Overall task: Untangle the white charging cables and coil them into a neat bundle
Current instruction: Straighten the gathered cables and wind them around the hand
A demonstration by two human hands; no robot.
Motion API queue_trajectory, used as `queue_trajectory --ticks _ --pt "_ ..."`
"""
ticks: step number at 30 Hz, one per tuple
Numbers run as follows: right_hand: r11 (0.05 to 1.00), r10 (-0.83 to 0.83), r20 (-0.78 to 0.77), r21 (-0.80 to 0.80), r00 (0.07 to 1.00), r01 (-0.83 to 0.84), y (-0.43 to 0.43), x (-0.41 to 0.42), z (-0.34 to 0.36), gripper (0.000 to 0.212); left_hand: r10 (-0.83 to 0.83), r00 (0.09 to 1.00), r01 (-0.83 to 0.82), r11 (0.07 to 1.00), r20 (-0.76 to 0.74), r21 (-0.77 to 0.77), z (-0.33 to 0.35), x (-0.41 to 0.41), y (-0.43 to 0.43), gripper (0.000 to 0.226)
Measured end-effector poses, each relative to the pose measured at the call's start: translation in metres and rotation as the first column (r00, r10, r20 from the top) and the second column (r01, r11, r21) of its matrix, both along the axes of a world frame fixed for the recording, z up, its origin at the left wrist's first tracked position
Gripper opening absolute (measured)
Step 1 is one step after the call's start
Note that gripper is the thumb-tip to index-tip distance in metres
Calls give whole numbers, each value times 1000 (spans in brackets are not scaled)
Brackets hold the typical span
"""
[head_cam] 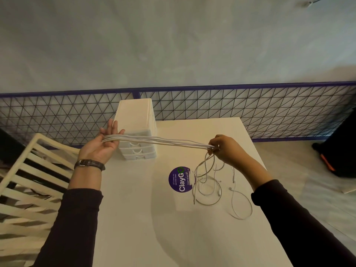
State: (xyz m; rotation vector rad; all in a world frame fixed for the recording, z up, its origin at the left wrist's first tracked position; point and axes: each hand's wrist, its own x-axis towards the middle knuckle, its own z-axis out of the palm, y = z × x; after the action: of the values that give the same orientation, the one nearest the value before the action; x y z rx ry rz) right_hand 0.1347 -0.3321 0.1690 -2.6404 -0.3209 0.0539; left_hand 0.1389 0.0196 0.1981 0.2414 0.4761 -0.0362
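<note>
- The white charging cables [167, 142] run as a bunch of side-by-side strands, held in the air above the bench [134, 218] between the two hands; they sag a little in the middle
- The left hand [105, 144] is turned palm up at the near-left corner of the drawer unit; its fingers [110, 125] are straight and close together, thumb out to the side; the strands lie across the open palm, not gripped
- The right hand [226, 149] is over the right half of the bench; its fingers [214, 141] are curled and pinch the bunch at the fingertips
- Below that pinch the loose ends drop down and lie on the bench in several overlapping loops, some plugs showing; the loops lie just right of the sticker, and one seems to cross its right edge
- A round purple sticker [180, 180] marked "ClayGo" is stuck flat on the bench top
- A small white drawer unit [134, 118] stands at the far-left part of the bench; three drawer fronts face this way
- A dark wristwatch [89, 164] sits on the left wrist; both arms wear dark sleeves
- A white slatted chair [28, 182] stands to the left of the bench
- A wire mesh panel [240, 106] with a purple frame runs behind, against a pale wall
- A black object [339, 151] with an orange mark sits on the floor at far right; I cannot tell what it is
</note>
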Motion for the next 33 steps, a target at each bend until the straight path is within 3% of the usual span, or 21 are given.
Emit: queue_trajectory --ticks 3,7,9,11,13,15,17,20,22,24,26,27,29,31,33 --pt "990 -108 -112 -100 988 97 -6 2 -9 19 19 1000 -19 1000 7 -4 0 -2 3 35" --pt "918 -274 -225 -351 935 185 -22 1 -31 23 55 998 -54 998 31 -19 0 -2 16 34" --pt "901 -336 -254 -367 907 231 -29 0 -40 38 66 997 -67 998 36 11 0 -4 20 31" --pt "924 -372 -265 -201 890 327 -33 -1 -47 67 67 997 -68 997 38 29 -2 -5 22 30" --pt "869 -387 -321 186 864 458 -34 0 -46 90 79 996 -79 997 40 7 -6 -4 24 29" --pt "620 -283 -443 592 851 515 -43 3 -41 100 90 995 -90 996 40 3 -9 -5 27 28" --pt "340 -102 -504 793 858 506 -57 5 -39 89 124 991 -124 992 52 -3 -10 -8 30 30" --pt "5 44 -511 859 859 511 -67 3 -37 48 177 982 -176 984 67 -18 -10 -9 37 33" --pt "-176 -15 -548 825 836 538 -69 4 -41 13 197 978 -196 980 62 -30 -12 -9 40 33" --pt "-312 -85 -627 755 774 577 -69 5 -47 12 198 979 -197 980 54 -20 -13 -9 41 34" --pt "-296 -143 -684 719 715 629 -69 6 -55 12 196 980 -195 981 43 -21 -12 -10 40 36" --pt "-241 -181 -694 718 697 653 -67 5 -56 21 195 980 -195 981 39 -19 -10 -10 39 35" --pt "-49 -305 -688 702 658 711 -63 7 -58 61 183 982 -184 983 45 12 -6 -11 34 30" --pt "133 -360 -626 699 692 702 -53 7 -53 74 141 988 -145 986 58 87 -4 -9 27 27" --pt "213 -322 -575 730 752 650 -38 7 -43 74 74 995 -83 982 64 168 -5 -6 18 27"
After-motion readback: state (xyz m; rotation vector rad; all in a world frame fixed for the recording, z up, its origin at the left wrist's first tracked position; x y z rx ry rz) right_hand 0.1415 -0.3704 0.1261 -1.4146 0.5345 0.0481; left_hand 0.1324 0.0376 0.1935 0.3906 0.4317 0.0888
